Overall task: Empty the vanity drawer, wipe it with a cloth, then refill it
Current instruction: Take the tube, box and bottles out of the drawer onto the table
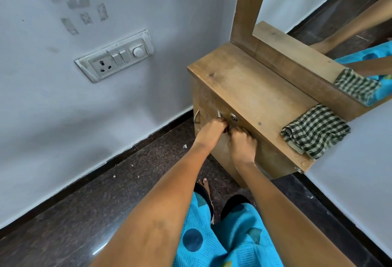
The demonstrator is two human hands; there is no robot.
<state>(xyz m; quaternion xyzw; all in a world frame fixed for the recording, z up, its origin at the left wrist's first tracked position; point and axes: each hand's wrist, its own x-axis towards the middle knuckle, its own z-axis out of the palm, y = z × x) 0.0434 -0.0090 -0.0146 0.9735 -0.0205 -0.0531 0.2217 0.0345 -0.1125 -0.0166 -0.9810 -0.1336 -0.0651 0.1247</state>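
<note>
**Wooden drawer shut, both hands at its front**

Head view: The drawer (209, 107) sits closed in the front of the vanity table (244, 84), under the top board, so its contents are hidden. The left hand (212, 131) has its grip curled just below a metal handle (219, 115). The right hand (241, 145) is curled beside it, touching it, but I cannot tell what this grip clamps.

I judge the drawer stiff and rather heavy if it is full. It is best taken by the handle and pulled straight. The checked cloth (316, 131), folded on the table's right end, looks soft and light, and any fold can be pinched.

Count: one drawer front, one lock (234, 117), two handle pieces, the second (196, 116) further left, one cloth, two hands.
</note>
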